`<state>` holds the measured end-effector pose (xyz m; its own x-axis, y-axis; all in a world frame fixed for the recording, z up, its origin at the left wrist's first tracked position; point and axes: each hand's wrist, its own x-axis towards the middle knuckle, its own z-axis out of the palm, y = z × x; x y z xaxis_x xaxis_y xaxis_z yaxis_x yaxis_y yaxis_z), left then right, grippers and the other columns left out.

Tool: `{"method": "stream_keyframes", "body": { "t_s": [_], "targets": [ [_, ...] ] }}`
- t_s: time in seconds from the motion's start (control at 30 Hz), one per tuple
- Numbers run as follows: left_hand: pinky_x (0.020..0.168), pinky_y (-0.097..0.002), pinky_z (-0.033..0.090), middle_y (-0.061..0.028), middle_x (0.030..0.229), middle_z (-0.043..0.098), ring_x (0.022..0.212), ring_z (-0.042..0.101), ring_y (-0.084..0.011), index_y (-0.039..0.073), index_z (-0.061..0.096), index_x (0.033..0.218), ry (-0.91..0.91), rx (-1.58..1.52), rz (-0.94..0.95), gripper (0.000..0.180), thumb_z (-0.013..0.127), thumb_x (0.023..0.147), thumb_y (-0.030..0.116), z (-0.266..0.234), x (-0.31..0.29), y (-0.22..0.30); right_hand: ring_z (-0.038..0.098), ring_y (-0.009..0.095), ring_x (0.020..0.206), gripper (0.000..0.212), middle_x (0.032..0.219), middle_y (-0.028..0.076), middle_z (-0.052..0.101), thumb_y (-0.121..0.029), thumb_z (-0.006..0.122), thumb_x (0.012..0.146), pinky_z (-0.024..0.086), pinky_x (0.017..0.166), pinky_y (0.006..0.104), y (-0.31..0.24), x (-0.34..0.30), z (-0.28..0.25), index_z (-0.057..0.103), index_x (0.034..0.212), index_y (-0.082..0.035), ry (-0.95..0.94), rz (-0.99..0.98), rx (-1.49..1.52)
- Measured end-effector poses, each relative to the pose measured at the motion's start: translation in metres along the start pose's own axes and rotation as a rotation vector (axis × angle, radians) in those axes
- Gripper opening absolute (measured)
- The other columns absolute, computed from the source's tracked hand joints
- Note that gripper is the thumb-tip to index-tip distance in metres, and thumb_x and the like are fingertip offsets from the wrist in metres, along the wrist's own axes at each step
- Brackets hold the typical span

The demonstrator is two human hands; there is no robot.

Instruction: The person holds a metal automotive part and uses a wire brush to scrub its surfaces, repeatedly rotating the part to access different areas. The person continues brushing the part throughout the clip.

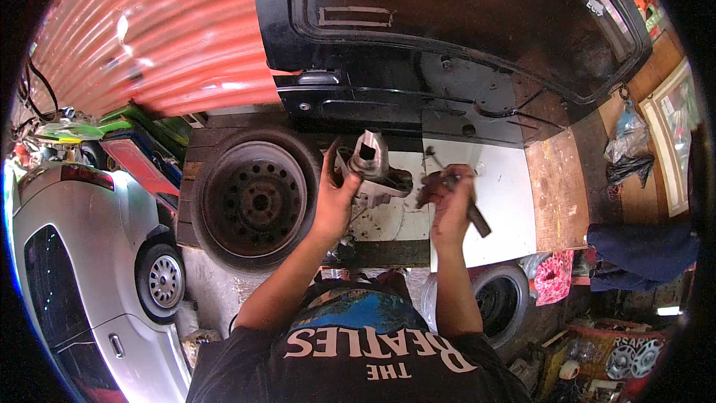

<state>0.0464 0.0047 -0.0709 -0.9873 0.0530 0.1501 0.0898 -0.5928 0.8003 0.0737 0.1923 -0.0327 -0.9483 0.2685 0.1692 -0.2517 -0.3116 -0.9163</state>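
Observation:
My left hand (338,192) is closed around a silver-grey cast metal housing (371,160), with the thumb across its near side. An opening shows in the housing's raised end. A darker rounded portion sticks out toward my right hand. My right hand (451,198) sits just to the right, apart from the housing and smeared by motion. Its fingers are wrapped round a slim tool with a dark handle (479,221); a thin shaft pokes out beyond the fingers. The tool's exact kind is too blurred to make out.
Below my hands is a bench with a stained white board (380,227) and a cleaner white panel (507,209). A wheel with a tyre (255,198) lies at left. A black vehicle tailgate (373,97) stands behind. Another tyre (507,298) is near my right arm; a silver car (97,276) is far left.

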Motion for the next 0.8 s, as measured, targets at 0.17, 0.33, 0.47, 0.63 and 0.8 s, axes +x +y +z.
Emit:
{"method": "stream_keyframes", "body": {
  "t_s": [0.17,0.33,0.47,0.63,0.8],
  "targets": [
    [0.101,-0.0472,0.045,-0.0118,0.129,0.058,0.119,0.056,-0.029,0.008,0.047,0.138,0.034,-0.394,-0.367,0.079,0.054,0.087,0.068,-0.001,-0.006,0.0,0.056,0.014,0.068,0.04,0.084,0.008,0.057,-0.04,0.053,0.096,0.046,0.061,0.0281,-0.023,0.005,-0.014,0.053,0.108,-0.001,-0.115,-0.216,-0.195],
    [0.1,-0.0516,0.046,-0.0142,0.129,0.059,0.118,0.057,-0.0317,0.011,0.05,0.139,0.065,-0.52,-0.592,0.086,0.04,0.086,0.079,0.005,-0.011,0.016,0.062,0.015,0.078,0.025,0.091,0.01,0.064,-0.013,0.071,0.082,0.049,0.071,0.0285,-0.039,-0.005,-0.002,0.057,0.1,-0.001,-0.361,-0.254,-0.263],
    [0.097,-0.0515,0.048,-0.0142,0.127,0.061,0.114,0.06,-0.0321,0.013,0.051,0.139,0.014,-0.441,-0.609,0.083,0.04,0.087,0.077,0.01,-0.013,0.024,0.06,0.018,0.075,0.023,0.085,0.014,0.058,-0.008,0.068,0.085,0.05,0.068,0.0308,-0.032,0.006,0.005,0.05,0.096,0.0,-0.638,-0.397,-0.287],
    [0.09,-0.0486,0.054,-0.0138,0.117,0.065,0.105,0.064,-0.0305,0.011,0.057,0.129,0.012,-0.598,-0.569,0.064,0.044,0.094,0.064,0.005,-0.016,0.029,0.063,0.021,0.08,0.024,0.084,0.013,0.065,-0.012,0.076,0.078,0.05,0.072,0.0333,-0.033,0.008,0.018,0.057,0.09,-0.003,-0.446,-0.383,-0.363],
    [0.088,-0.0499,0.054,-0.0128,0.114,0.065,0.102,0.065,-0.0303,0.014,0.058,0.126,0.002,-0.653,-0.614,0.057,0.046,0.096,0.06,-0.003,-0.015,0.029,0.059,0.019,0.082,0.021,0.085,0.012,0.061,-0.012,0.072,0.083,0.05,0.068,0.0322,-0.028,0.012,0.024,0.055,0.09,-0.002,-0.471,-0.415,-0.271]
  ]
}}
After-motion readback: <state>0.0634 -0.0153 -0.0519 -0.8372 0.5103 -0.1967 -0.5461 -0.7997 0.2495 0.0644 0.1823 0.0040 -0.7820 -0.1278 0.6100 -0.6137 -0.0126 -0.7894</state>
